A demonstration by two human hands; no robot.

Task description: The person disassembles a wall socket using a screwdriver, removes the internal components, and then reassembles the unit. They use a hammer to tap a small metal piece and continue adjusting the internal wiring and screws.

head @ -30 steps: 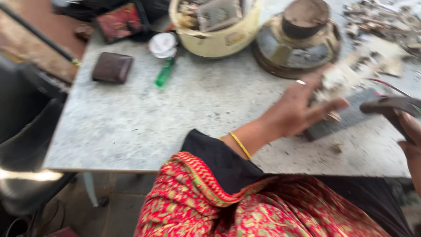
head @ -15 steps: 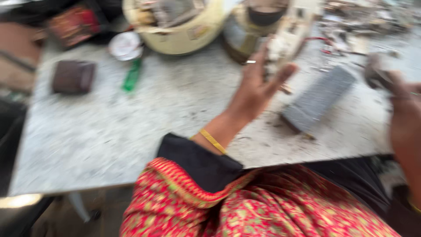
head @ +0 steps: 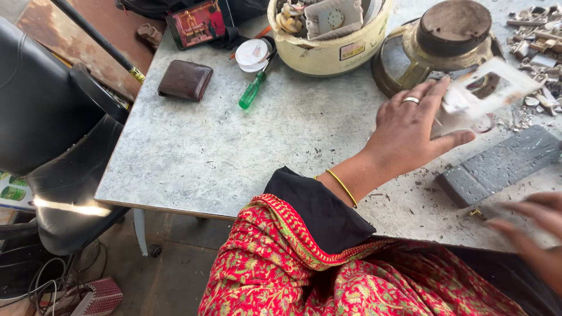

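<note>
White switch plate (head: 489, 93) in left hand (head: 410, 126), long axis tilted up-right.

Grey speckled table (head: 193, 158), on it brown wallet (head: 185, 80), green screwdriver (head: 253, 90), cream bucket (head: 328, 50), round metal base (head: 436, 44), grey block (head: 497, 167), scattered debris (head: 535, 26)

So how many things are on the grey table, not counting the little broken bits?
Brown wallet: 1
Green screwdriver: 1
White round lid: 1
Cream tub of parts: 1
Rusty round metal base: 1
Grey block: 1
White plastic plate in the left hand: 1
Total: 7
</note>
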